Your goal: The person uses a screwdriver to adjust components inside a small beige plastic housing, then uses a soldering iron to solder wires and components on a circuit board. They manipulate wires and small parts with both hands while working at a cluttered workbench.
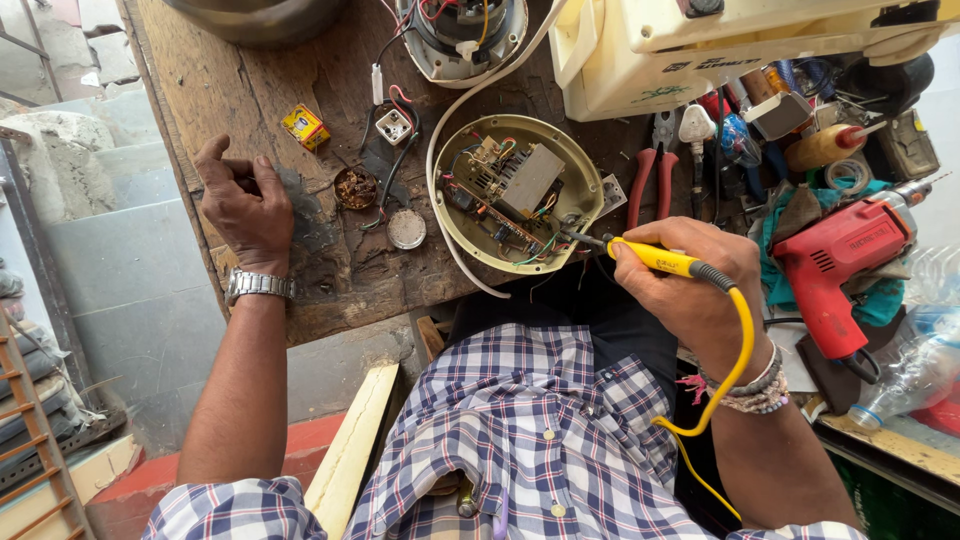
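Observation:
My right hand [700,285] grips a yellow soldering iron [660,258] with a yellow cord. Its tip rests at the near right edge of a round cream housing [455,232] that holds a circuit board, a grey transformer and coloured wires. My left hand [245,200], a metal watch on the wrist, lies on the dark wooden bench [330,280] to the left, fingers curled with a thin wire or rod pinched at the fingertips. A small brown tin [356,187] and a round metal lid [406,229] sit between my left hand and the housing.
A red power drill [840,255] lies at right among tools, with red-handled pliers [651,178] beside the housing. A cream appliance body [720,45] stands at the back right and another opened round unit [462,35] at the back. A small yellow box [306,126] lies at back left.

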Demonstrator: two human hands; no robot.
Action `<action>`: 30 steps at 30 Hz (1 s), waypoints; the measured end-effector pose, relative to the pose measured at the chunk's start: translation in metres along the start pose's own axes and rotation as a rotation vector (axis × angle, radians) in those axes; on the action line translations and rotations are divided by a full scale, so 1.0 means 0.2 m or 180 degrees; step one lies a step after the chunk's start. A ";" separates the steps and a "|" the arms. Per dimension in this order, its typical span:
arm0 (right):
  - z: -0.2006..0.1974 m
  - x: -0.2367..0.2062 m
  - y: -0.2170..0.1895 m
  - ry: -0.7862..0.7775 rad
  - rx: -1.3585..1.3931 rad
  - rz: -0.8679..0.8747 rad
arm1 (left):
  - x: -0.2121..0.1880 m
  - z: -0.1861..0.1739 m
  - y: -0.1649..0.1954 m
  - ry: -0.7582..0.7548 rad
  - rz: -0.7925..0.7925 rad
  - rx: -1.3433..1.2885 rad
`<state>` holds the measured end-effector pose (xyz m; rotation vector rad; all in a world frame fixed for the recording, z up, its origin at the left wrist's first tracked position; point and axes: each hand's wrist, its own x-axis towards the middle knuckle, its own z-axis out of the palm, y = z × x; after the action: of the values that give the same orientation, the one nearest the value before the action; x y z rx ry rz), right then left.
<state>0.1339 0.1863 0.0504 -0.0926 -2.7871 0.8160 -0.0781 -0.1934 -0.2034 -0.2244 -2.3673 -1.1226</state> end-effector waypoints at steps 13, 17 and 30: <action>-0.07 0.02 0.03 -0.0095 0.0088 -0.0021 | 0.00 0.00 0.01 -0.0003 -0.0020 -0.0028; -0.17 0.08 0.05 -0.0583 0.0322 -0.0148 | 0.00 0.00 0.01 -0.0003 -0.0038 -0.0022; -0.19 0.18 0.06 -0.1375 0.0350 -0.0020 | 0.00 -0.01 0.00 0.0001 -0.0042 -0.0057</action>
<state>0.1076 0.2212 0.0829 0.1273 -3.1250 1.0996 -0.0774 -0.1948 -0.2030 -0.2153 -2.3625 -1.1501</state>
